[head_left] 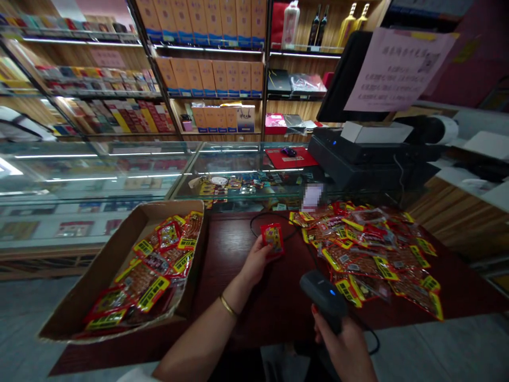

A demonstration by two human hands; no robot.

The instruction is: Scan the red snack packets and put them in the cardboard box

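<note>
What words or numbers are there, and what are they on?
None is readable.
Pale paper sign on the black flat monitor: too blurred.
Small shiny red packet in the left hand: too blurred.
Yellow-and-red plastic packets: too blurred.
Tall orange cardboard boxes: too small.

Count, by grip
Left hand (pixel 254 261): red packet (pixel 272 239), one. Right hand (pixel 344 342): scanner (pixel 324 297), one. Left of both: cardboard box (pixel 99 276), one. Beyond right grip: packet heap (pixel 369 249), one, contents uncountable. Farther: mouse (pixel 289 152), one; gold bottles (pixel 347 26), two.
</note>
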